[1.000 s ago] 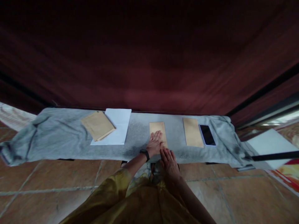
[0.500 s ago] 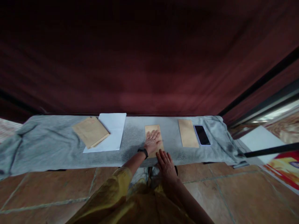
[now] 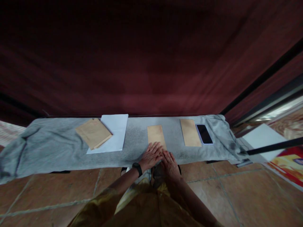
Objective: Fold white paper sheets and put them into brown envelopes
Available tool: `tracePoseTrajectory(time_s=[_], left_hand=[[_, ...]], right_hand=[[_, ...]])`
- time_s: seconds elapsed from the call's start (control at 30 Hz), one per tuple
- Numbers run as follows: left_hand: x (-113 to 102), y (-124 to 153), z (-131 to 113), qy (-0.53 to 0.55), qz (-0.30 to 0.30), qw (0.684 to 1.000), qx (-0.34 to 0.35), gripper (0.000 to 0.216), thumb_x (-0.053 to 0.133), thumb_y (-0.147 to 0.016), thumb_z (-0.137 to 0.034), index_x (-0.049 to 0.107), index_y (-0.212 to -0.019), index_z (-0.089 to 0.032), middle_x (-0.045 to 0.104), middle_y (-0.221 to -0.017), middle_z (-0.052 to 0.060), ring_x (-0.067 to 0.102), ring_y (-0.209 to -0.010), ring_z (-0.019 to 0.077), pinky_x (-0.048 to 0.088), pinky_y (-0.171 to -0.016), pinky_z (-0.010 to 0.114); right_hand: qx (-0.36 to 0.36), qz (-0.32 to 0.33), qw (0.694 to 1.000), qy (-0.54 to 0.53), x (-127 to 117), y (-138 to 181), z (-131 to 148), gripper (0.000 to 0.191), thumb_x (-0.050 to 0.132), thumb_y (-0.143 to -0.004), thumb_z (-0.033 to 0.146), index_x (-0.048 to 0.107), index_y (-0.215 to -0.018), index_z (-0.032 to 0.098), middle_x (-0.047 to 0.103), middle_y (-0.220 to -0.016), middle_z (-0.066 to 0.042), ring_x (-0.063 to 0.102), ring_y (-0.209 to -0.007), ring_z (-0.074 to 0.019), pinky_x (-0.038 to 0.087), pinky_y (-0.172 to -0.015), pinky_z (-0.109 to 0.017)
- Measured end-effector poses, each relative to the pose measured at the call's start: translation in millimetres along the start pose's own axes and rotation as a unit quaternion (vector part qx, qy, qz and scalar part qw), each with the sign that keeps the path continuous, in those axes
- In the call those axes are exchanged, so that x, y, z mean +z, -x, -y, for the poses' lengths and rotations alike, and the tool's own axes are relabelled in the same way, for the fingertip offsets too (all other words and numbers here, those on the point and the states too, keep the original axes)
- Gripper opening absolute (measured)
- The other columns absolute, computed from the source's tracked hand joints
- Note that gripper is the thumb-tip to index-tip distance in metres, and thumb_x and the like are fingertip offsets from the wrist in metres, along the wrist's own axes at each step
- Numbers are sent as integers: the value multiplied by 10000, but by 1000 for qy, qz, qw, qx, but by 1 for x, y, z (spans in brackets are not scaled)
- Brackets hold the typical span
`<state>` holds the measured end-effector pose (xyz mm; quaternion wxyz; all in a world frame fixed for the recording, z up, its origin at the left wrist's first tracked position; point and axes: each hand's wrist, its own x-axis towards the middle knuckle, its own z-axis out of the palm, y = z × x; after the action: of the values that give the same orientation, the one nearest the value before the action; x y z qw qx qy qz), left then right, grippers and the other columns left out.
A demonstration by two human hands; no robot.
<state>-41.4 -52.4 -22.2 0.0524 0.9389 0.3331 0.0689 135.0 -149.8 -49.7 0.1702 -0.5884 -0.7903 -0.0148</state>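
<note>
A brown envelope lies flat on the grey cloth in front of me. My left hand, with a black watch on the wrist, lies flat and open at the envelope's near end, fingertips touching it. Beside it, my right hand rests open at the cloth's near edge, its fingertips next to the left hand's. Neither hand holds anything.
A second brown envelope and a black phone lie to the right. To the left a stack of brown envelopes sits on white paper. A dark red curtain hangs behind. A black rod and white sheet lie at right.
My left hand slid back toward me along the envelope, from its middle to its near end. The right hand stayed at the cloth's edge.
</note>
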Motion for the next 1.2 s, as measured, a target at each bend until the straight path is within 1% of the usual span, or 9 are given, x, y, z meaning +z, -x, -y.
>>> tracePoseTrajectory(time_s=[0.13,0.3,0.43,0.53,0.63,0.77,0.87,1.03,1.2], left_hand=[[-6,26,-7,-11,11,1000,21,605,380,-1029,-549,309,-1576,-299,268,-1666,60,223,-1540,249,178,-1246,511],[-8,43,-8,-26,15,999,28,614,425,-1013,-562,312,-1571,-331,268,-1667,54,226,-1540,246,185,-1244,506],[-5,45,-8,-37,24,998,35,647,452,-992,-592,351,-1557,-292,275,-1661,88,224,-1540,259,172,-1244,508],[-3,45,-8,-49,33,997,40,716,503,-966,-603,337,-1565,-246,254,-1663,125,204,-1544,281,161,-1242,521],[-5,46,-7,-58,29,996,54,770,524,-953,-609,316,-1572,-201,244,-1660,154,186,-1548,290,165,-1241,522],[-11,50,-4,-60,18,994,86,810,567,-939,-589,310,-1569,-148,264,-1644,187,175,-1550,291,166,-1248,504],[-12,53,-4,-54,18,994,97,789,611,-926,-552,348,-1548,-143,272,-1640,192,176,-1550,291,171,-1249,496],[-10,56,-9,-44,28,996,69,770,604,-935,-536,357,-1537,-124,253,-1646,195,144,-1556,286,146,-1254,494],[-8,57,-10,-44,35,996,70,778,597,-944,-524,332,-1549,-112,231,-1651,196,136,-1557,284,116,-1262,480]], right_hand=[[7,4,1000,-2,-1,3,-5,559,380,-1032,255,303,-1577,158,440,-1575,-119,399,-1456,-226,291,-1226,-470],[8,18,1000,-6,-1,10,-14,559,346,-1049,305,280,-1585,158,403,-1598,-115,374,-1474,-226,287,-1226,-462],[19,17,1000,-12,0,9,-5,558,344,-1046,320,304,-1574,144,420,-1584,-141,363,-1479,-254,286,-1218,-511],[9,8,1000,-18,3,6,7,559,377,-1037,309,322,-1560,120,428,-1575,-159,347,-1485,-273,296,-1207,-537],[4,2,1000,-11,5,6,13,571,381,-1038,298,294,-1566,98,414,-1579,-180,322,-1495,-277,310,-1197,-542],[7,3,1000,-4,5,13,8,560,323,-1061,316,268,-1583,120,410,-1584,-171,333,-1490,-269,281,-1208,-527],[14,-7,1000,-13,3,19,3,572,307,-1066,350,260,-1586,115,388,-1595,-177,325,-1491,-281,263,-1210,-531],[22,-19,999,-22,2,24,2,568,288,-1072,348,260,-1584,105,378,-1596,-191,327,-1488,-284,258,-1207,-543],[28,-16,999,-26,1,24,2,552,283,-1071,348,314,-1564,100,412,-1576,-192,359,-1471,-278,268,-1205,-530]])
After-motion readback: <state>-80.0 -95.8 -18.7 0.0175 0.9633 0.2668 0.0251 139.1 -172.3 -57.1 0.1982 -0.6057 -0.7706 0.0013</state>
